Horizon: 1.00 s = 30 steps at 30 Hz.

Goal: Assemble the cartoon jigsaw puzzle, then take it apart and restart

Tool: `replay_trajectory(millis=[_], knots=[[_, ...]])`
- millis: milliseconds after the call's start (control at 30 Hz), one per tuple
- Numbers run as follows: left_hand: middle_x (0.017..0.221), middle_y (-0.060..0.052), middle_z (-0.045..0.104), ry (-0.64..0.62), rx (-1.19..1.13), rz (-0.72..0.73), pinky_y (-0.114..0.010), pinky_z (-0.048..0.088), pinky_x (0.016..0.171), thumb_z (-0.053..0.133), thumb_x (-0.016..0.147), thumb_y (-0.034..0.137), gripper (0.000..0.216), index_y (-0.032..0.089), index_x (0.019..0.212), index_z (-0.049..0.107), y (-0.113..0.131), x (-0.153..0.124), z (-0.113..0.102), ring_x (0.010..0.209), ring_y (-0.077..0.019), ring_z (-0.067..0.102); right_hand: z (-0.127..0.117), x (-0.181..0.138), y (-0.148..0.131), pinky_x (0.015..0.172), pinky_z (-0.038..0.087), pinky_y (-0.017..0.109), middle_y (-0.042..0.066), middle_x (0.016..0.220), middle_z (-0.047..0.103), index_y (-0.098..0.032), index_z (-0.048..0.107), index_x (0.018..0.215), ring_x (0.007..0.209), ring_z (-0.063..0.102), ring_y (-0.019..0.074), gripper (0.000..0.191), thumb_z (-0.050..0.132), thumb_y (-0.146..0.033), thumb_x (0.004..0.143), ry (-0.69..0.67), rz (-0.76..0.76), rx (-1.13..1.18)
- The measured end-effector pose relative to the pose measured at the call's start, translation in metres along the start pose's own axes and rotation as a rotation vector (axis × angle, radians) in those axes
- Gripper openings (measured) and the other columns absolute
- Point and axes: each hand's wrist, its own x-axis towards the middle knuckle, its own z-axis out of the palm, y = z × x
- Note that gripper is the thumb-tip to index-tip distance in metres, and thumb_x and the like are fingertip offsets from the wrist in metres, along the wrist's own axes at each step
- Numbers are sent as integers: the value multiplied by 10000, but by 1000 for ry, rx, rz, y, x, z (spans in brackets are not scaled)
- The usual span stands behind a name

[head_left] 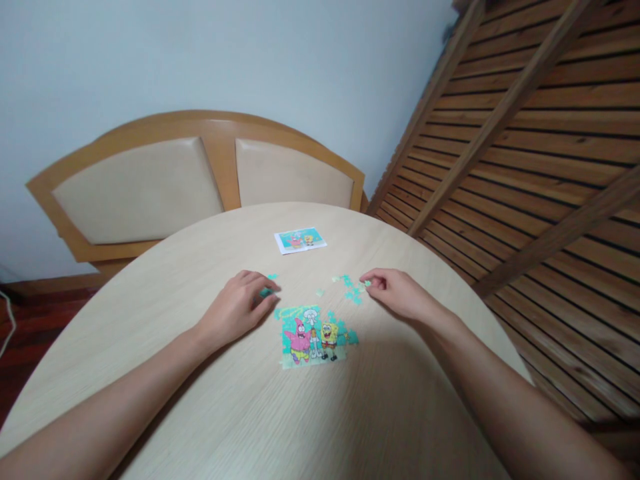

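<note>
A partly joined jigsaw puzzle [311,337] lies on the table, showing a pink starfish, a grey-green squid and a yellow sponge cartoon figure on teal. My left hand [243,303] rests at its upper left, thumb and fingers curved and apart. Teal puzzle pieces [266,292] lie by those fingertips, partly covered by them. Beyond the puzzle's upper right, my right hand [397,290] pinches a small pale-green puzzle piece [367,284] between thumb and forefinger. Several loose teal pieces [353,291] are scattered just left of that hand.
A reference picture [301,241] of the same figures lies farther back on the round wooden table [200,413]. Behind the table stands a padded wooden bench back [140,190] against the wall. Slatted wood [525,153] rises on the right.
</note>
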Motion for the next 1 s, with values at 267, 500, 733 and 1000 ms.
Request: replay_trajectory(millis=[267, 500, 733, 1000], knots=[[1298, -96, 627, -249, -114, 358, -457, 494, 1019, 546, 1019, 374, 295, 271, 1280, 640, 31, -6, 0, 1186, -266, 588, 29, -7, -40, 724, 487, 289, 45, 843, 748, -184, 656, 958, 808, 689, 188, 179, 624, -343, 882, -43, -61, 338], [1304, -104, 619, -245, -139, 368, -467, 501, 1022, 587, 995, 412, 330, 262, 1283, 645, 33, -9, 1, 1192, -280, 585, 43, -11, -49, 765, 531, 305, 62, 911, 771, -186, 639, 982, 891, 723, 200, 142, 595, -292, 900, -143, -62, 450], [1309, -105, 613, -247, -145, 365, -466, 506, 1017, 586, 996, 415, 329, 260, 1282, 635, 34, -9, 1, 1189, -279, 586, 41, -10, -50, 873, 550, 336, 74, 1045, 776, -187, 728, 1005, 965, 721, 201, 198, 570, -259, 910, -145, -87, 406], [1309, -100, 611, -241, -151, 365, -465, 511, 1012, 595, 990, 413, 323, 265, 1275, 631, 33, -9, 2, 1193, -284, 586, 42, -9, -50, 859, 557, 338, 62, 984, 780, -194, 728, 958, 939, 725, 203, 166, 595, -255, 880, -136, -91, 375]])
